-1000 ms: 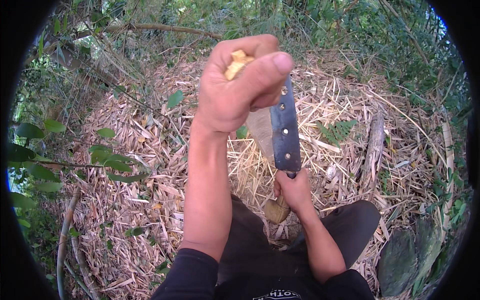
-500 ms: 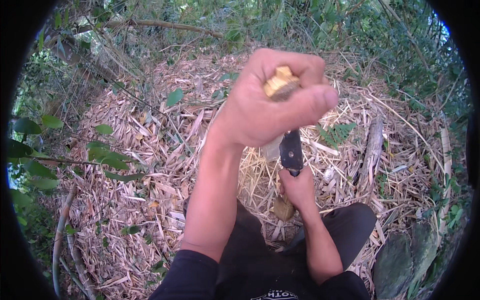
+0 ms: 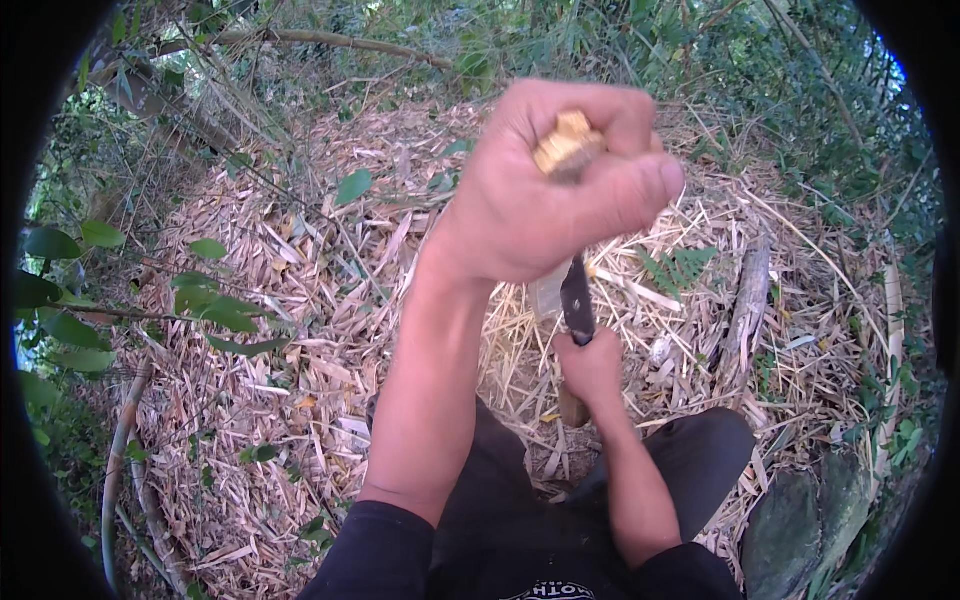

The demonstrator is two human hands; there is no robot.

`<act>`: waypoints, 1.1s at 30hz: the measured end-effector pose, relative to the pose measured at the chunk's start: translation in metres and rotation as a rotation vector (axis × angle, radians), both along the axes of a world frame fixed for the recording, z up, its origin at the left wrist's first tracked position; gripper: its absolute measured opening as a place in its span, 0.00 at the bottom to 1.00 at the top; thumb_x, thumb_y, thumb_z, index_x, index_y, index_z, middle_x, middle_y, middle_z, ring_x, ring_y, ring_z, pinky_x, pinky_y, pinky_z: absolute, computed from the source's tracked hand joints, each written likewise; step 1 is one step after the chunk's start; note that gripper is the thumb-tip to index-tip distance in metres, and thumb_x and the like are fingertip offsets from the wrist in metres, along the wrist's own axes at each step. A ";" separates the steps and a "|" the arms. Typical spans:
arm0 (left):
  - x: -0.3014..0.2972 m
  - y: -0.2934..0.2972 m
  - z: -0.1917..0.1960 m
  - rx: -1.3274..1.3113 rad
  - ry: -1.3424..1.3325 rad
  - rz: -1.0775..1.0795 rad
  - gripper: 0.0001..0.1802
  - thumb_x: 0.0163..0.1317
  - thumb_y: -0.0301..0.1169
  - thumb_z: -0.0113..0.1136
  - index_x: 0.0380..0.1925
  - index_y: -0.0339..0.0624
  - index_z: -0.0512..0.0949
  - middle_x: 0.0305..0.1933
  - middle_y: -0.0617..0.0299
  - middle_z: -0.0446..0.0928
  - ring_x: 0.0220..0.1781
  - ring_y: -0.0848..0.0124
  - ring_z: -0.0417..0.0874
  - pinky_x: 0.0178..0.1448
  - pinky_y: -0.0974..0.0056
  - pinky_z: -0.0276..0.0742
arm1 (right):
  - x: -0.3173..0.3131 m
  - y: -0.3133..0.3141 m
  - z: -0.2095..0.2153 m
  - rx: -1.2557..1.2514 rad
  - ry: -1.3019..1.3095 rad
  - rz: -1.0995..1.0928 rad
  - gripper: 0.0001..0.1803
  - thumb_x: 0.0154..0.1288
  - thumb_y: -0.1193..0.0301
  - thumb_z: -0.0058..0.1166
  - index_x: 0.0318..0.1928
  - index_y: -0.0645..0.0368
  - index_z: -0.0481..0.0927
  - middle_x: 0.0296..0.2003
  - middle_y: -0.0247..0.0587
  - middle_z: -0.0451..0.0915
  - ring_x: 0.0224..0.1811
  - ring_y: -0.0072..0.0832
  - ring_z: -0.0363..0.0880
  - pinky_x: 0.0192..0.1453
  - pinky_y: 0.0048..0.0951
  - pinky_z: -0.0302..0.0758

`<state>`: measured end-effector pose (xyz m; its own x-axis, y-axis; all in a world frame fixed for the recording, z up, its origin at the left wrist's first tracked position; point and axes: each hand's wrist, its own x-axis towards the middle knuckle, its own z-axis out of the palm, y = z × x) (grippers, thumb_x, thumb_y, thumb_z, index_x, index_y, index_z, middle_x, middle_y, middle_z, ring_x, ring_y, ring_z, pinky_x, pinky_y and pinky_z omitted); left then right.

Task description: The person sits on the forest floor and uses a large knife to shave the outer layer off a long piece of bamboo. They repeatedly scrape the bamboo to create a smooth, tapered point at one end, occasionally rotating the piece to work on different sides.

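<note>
My left hand (image 3: 560,190) is raised in front of me, its fingers wrapped round a piece of wood (image 3: 568,142) with a rough, freshly cut yellow end facing up. The rest of that wood is mostly hidden behind the hand. Lower down and nearer my body, my right hand (image 3: 592,368) is closed on the wooden handle (image 3: 573,408) of a knife. The knife's dark part with a rivet (image 3: 577,300) rises from the fist and passes out of sight behind my left hand. Beside it shows a pale, greyish flat patch (image 3: 546,297), blurred, which may be the blade.
Dry leaves and straw-coloured shavings (image 3: 510,345) cover the ground. A weathered log (image 3: 745,300) lies to the right, near a green fern (image 3: 678,268). Leafy twigs (image 3: 210,300) reach in from the left. A flat grey-green stone (image 3: 790,535) sits at the lower right.
My left hand has risen slightly with the wood. The knife has turned and tilted in my right hand; less of its dark part and of its handle end shows.
</note>
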<state>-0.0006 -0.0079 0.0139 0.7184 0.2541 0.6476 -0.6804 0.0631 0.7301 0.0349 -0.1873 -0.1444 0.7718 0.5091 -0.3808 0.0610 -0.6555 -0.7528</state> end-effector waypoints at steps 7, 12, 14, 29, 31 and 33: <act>-0.004 -0.017 0.007 -0.032 0.064 0.146 0.19 0.59 0.27 0.65 0.15 0.44 0.65 0.15 0.75 0.62 0.18 0.86 0.63 0.21 0.75 0.56 | -0.021 -0.009 0.044 0.301 -0.043 -0.088 0.09 0.53 0.72 0.59 0.31 0.68 0.79 0.17 0.38 0.73 0.20 0.20 0.70 0.26 0.31 0.67; 0.007 -0.006 0.003 0.007 0.047 0.082 0.19 0.60 0.28 0.65 0.15 0.45 0.65 0.15 0.75 0.62 0.18 0.86 0.62 0.21 0.75 0.55 | 0.002 -0.002 -0.030 0.000 0.019 -0.095 0.13 0.54 0.69 0.58 0.25 0.68 0.75 0.17 0.46 0.75 0.19 0.33 0.75 0.28 0.39 0.71; 0.004 0.001 -0.003 0.025 -0.024 0.097 0.18 0.61 0.26 0.63 0.17 0.48 0.65 0.14 0.71 0.61 0.12 0.84 0.58 0.16 0.74 0.50 | 0.005 0.000 -0.022 -0.017 -0.018 0.009 0.13 0.53 0.68 0.59 0.25 0.68 0.76 0.16 0.47 0.75 0.19 0.34 0.76 0.28 0.40 0.71; -0.002 0.003 -0.006 -0.021 -0.026 0.164 0.22 0.63 0.27 0.58 0.16 0.53 0.57 0.13 0.71 0.57 0.09 0.82 0.54 0.12 0.72 0.49 | 0.005 -0.001 -0.037 -0.049 -0.105 0.040 0.13 0.53 0.68 0.58 0.29 0.69 0.78 0.19 0.54 0.77 0.23 0.45 0.79 0.34 0.43 0.74; -0.011 0.009 -0.001 0.022 0.021 0.111 0.21 0.65 0.29 0.56 0.16 0.53 0.58 0.14 0.71 0.57 0.10 0.81 0.55 0.13 0.72 0.50 | -0.003 0.009 -0.006 -0.011 -0.109 0.053 0.13 0.52 0.68 0.58 0.29 0.69 0.78 0.19 0.55 0.76 0.24 0.47 0.80 0.34 0.43 0.74; -0.016 0.010 -0.009 0.002 0.049 0.083 0.21 0.65 0.29 0.55 0.17 0.53 0.58 0.14 0.71 0.57 0.11 0.81 0.55 0.14 0.72 0.51 | -0.012 0.011 0.040 0.091 -0.072 0.066 0.13 0.52 0.67 0.58 0.29 0.68 0.79 0.20 0.56 0.77 0.25 0.48 0.80 0.34 0.43 0.75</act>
<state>-0.0166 0.0023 0.0049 0.7256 0.3124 0.6131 -0.6470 0.0064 0.7625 0.0227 -0.1766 -0.1039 0.7595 0.5894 -0.2753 0.1576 -0.5773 -0.8012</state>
